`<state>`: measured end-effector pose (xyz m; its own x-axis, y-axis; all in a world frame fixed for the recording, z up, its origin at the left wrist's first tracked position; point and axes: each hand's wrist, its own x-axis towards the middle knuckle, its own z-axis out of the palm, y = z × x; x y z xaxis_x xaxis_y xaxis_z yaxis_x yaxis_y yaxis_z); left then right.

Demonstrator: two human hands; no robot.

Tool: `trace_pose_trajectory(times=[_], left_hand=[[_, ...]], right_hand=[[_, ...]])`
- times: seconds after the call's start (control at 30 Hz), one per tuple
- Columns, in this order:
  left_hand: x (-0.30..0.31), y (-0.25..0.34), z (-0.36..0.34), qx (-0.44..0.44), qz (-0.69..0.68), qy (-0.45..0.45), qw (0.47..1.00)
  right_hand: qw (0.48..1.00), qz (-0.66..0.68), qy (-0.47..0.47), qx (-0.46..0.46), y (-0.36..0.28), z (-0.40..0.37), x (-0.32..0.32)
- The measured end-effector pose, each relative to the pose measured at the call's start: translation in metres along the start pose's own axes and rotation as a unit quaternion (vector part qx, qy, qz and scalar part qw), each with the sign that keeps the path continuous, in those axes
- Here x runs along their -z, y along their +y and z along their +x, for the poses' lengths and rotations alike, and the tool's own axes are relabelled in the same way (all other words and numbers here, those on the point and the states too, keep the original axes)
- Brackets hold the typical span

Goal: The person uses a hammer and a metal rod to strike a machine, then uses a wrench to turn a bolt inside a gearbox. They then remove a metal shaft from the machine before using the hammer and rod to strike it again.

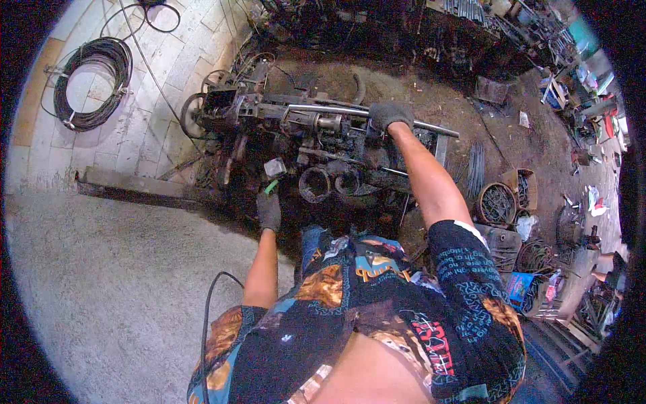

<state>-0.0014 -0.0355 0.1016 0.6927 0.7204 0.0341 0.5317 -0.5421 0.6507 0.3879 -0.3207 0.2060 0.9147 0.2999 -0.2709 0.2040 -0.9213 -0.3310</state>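
A long metal rod (434, 128) lies across the top of a dark, greasy machine (323, 124). My right hand (391, 116), in a dark glove, is closed over the rod near its right part. Lower left, my gloved left hand (269, 210) is beside the front of the machine, with a green object (270, 186) sticking out above its fingers; its fingers look closed around it. Just above that is a small whitish block (274, 167). Two round metal rings (314, 185) sit at the machine's front, right of my left hand.
A coil of black cable (93, 84) hangs on the tiled wall at the left. At the right stand a round basket of metal pieces (496, 203), a cardboard box (523, 185) and a bundle of thin rods (476, 168). Part of another person (611, 273) shows at the far right.
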Motion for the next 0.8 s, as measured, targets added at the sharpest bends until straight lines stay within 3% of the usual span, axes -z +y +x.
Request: trace_pose_trajectory(times=[0.13,0.2,0.23,0.3,0.53,0.6,0.63,0.7,0.8], left_hand=[[-0.014,-0.032,0.006,0.052,-0.032,-0.040,0.997],[-0.039,-0.077,0.007,-0.106,0.152,0.089,0.979],[-0.029,-0.060,0.006,-0.106,0.152,0.089,0.979],[0.002,-0.007,0.006,0.014,0.050,-0.048,0.998],[-0.011,-0.021,0.009,0.046,0.025,-0.064,0.997],[-0.036,-0.070,0.010,-0.092,0.194,0.053,0.975],[-0.025,-0.048,0.007,-0.092,0.193,0.052,0.975],[-0.004,-0.006,0.006,0.064,0.120,-0.048,0.990],[-0.020,-0.051,0.024,0.057,0.161,-0.124,0.977]], right_hand=[[0.998,0.031,-0.031,-0.037,-0.015,-0.024,0.030],[0.999,0.013,-0.033,-0.018,-0.012,-0.017,0.023],[0.999,-0.005,-0.034,0.001,-0.010,-0.011,0.018],[0.999,-0.008,-0.036,0.016,-0.008,-0.006,0.013],[0.999,-0.022,-0.037,0.017,-0.008,-0.013,0.017],[0.999,-0.024,-0.034,0.034,-0.008,-0.014,0.018],[0.998,-0.026,-0.029,0.050,-0.008,-0.014,0.019],[0.999,-0.013,-0.014,0.038,-0.008,-0.015,0.018],[1.000,-0.016,0.001,0.024,-0.006,-0.009,0.010]])
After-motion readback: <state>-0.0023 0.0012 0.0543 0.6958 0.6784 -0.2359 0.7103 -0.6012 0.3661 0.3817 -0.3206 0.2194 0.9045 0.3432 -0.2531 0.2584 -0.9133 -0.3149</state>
